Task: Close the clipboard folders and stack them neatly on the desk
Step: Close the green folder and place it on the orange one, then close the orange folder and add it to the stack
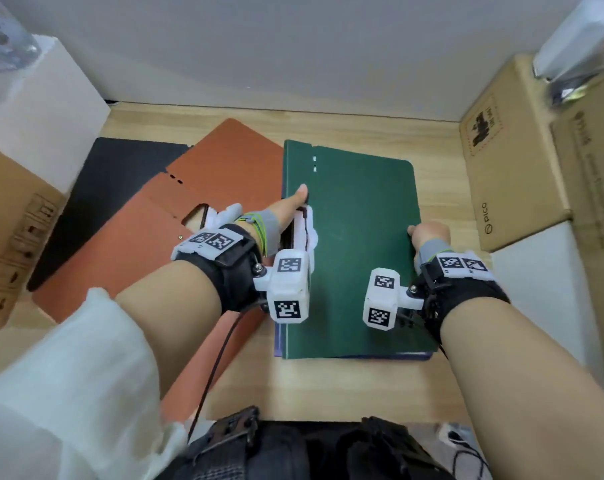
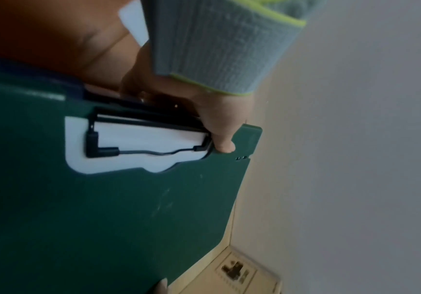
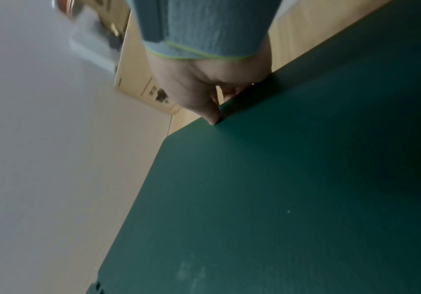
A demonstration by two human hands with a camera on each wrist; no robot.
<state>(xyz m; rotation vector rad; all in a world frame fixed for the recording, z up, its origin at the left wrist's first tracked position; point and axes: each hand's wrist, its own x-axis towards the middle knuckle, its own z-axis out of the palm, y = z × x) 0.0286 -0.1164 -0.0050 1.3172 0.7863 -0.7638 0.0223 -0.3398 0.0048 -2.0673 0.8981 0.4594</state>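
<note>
Wooden desk (image 1: 345, 386) against grey wall | green clipboard folder (image 1: 359, 258) closed, lying on a blue folder (image 1: 380, 357), likely being squared | left hand (image 1: 286, 209) gripping clip-side edge, thumb on top | right hand (image 1: 428, 235) pinching opposite edge | orange folder (image 1: 175, 216) lying open to the left, black folder (image 1: 116, 188) beyond it.

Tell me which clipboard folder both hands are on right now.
The dark green clipboard folder: left hand grips its clip edge, right hand its opposite edge. The orange folder and black folder lie untouched.
</note>
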